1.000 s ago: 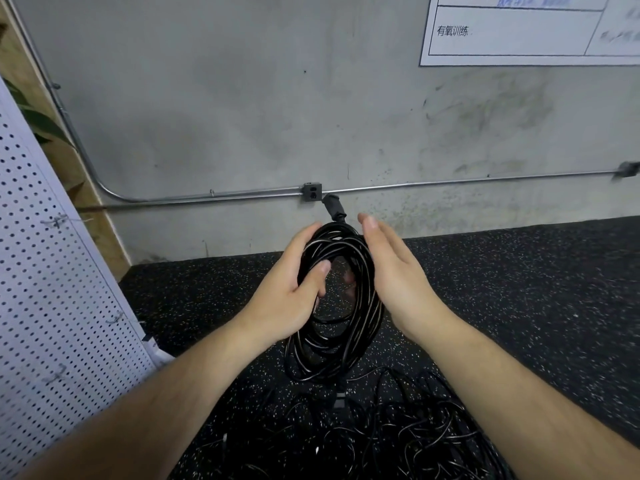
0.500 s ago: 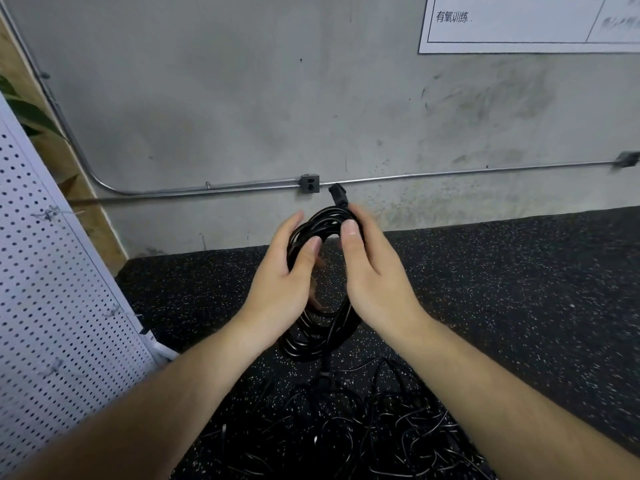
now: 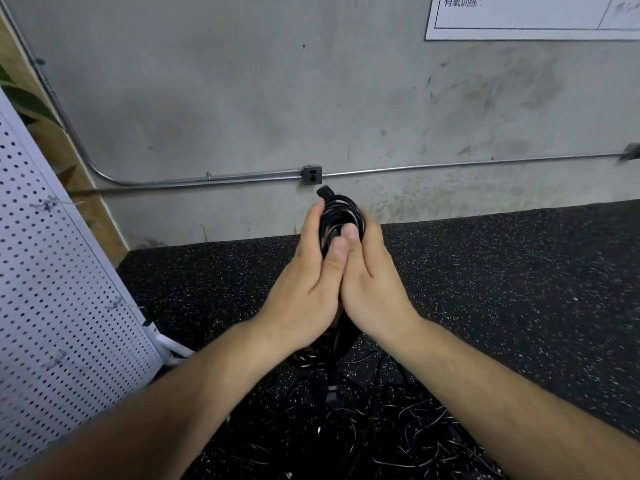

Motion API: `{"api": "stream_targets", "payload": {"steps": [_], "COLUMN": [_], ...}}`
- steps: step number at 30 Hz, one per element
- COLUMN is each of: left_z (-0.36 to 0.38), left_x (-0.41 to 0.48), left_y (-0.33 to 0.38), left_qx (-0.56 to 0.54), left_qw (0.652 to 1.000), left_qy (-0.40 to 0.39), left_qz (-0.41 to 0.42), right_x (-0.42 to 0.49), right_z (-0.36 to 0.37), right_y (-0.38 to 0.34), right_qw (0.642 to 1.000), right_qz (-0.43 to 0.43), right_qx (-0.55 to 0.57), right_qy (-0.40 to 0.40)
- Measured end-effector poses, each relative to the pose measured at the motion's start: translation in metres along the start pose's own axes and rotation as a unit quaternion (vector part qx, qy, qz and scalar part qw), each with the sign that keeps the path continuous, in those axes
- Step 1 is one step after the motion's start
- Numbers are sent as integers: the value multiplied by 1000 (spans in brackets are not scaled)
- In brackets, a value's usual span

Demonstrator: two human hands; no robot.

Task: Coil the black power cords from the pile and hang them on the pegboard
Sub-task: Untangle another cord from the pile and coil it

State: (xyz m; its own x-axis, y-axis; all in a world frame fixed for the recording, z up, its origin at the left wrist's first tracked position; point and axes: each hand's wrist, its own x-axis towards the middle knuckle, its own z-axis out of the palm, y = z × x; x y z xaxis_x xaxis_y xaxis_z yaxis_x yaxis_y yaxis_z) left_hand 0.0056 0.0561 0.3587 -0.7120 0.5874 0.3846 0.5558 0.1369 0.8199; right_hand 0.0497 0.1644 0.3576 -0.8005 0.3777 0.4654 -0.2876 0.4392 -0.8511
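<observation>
Head-worn camera looks forward and down, close over the hands [image 3: 372, 289].

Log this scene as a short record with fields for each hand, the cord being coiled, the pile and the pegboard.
left hand: holds the coiled cord from the left, thumb over its near side
right hand: holds the same coil from the right, thumb beside the left thumb
coiled cord: squeezed between both hands, off the floor, plug sticking out on top
pile: loose black cords on the floor below the hands
pegboard: white, at the left, no cord hanging on its visible part
</observation>
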Motion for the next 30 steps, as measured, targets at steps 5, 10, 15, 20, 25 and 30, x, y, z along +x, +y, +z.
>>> {"api": "stream_targets", "payload": {"steps": [5, 10, 15, 20, 25, 30], "left_z": [-2, -11, -20, -21, -27, -36], "left_x": [2, 1, 9, 15, 17, 14], "left_y": [-5, -12, -5, -6, -17, -21], "left_qx": [-24, -7, -55, -76, -159, -62], "left_qw": [998, 994, 998, 991, 978, 996], "left_qy": [-41, -93, 11, 96, 83, 23], "left_qz": [-39, -65, -30, -44, -108, -59], "right_x": [2, 7, 19, 18, 17, 23], "right_z": [6, 0, -18, -10, -5, -2], "right_y": [1, -1, -16, -14, -9, -7], "right_qw": [1000, 992, 990, 997, 994, 988], "right_qz": [-13, 21, 45, 36, 51, 77], "right_qx": [8, 14, 44, 60, 93, 126], "right_qy": [-20, -121, -127, -43, -30, -49]}}
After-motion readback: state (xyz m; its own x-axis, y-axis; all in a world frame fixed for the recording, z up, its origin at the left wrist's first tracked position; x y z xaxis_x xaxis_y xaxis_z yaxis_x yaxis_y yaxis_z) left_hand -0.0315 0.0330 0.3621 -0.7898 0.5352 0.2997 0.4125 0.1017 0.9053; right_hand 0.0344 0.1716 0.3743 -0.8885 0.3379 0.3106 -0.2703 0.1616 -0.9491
